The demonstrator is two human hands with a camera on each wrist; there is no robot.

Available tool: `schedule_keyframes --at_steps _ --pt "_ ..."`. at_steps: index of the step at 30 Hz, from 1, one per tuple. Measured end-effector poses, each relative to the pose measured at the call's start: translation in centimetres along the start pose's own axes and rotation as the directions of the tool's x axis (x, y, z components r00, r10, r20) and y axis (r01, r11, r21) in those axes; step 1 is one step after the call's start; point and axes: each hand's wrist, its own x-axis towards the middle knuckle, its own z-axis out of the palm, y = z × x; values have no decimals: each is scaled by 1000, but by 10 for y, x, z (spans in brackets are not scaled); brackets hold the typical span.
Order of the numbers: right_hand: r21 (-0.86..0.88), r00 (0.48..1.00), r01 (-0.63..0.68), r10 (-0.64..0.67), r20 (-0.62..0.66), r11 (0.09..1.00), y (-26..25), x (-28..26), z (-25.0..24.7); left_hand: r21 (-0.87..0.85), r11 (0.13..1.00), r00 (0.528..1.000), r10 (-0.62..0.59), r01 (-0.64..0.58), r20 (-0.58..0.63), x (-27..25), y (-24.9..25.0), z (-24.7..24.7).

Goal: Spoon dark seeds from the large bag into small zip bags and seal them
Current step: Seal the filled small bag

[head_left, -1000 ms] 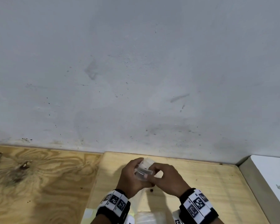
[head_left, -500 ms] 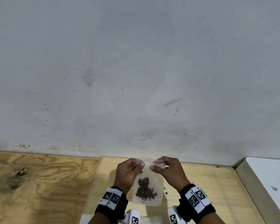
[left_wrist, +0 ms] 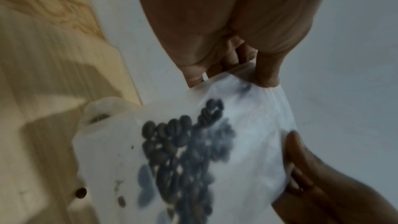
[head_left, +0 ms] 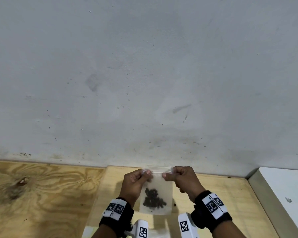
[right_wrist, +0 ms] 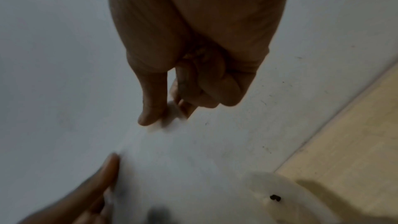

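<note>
Translucent, limp small zip bag [head_left: 155, 194] hangs above the plywood tabletop [head_left: 213, 189], dark seeds [head_left: 153, 200] pooled low. Left hand [head_left: 136, 184] and right hand [head_left: 182, 181] pinch its zip strip ends, the firmest hold; film likely slippery, light.

**Both hands up, pinching at the top corners**

Left hand [head_left: 135, 183] and right hand [head_left: 183, 181] are sitting side by side, wrists low, fingers curled. Each is pinching thumb against forefinger on a top corner of the small zip bag [head_left: 156, 196], which is hanging between them.
</note>
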Motion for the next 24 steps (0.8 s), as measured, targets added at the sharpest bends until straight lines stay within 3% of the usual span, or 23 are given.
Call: schedule_keyframes --at_steps 4,8,14,17,20,24 --pt "58 999 -44 44 12 997 2 -4 -3 5 999 999 34 -34 -6 -1 2 -2" --pt "127 998 -4 12 -56 992 1 -10 5 4 1000 1000 11 -12 11 -3 6 0" --pt "34 977 111 -103 -187 993 10 -38 18 -25 998 996 -61 60 -59 -3 0 -9" --pt "-149 981 162 -176 -86 975 31 -56 25 -10 996 989 -90 90 -115 -10 -8 -16" --pt "-217 995 101 -100 13 971 49 -78 40 15 989 985 -145 147 -90 -24 -15 -30" --pt "-138 992 82 -93 -82 987 58 -100 56 23 987 987 -162 162 -7 -59 -14 -50"
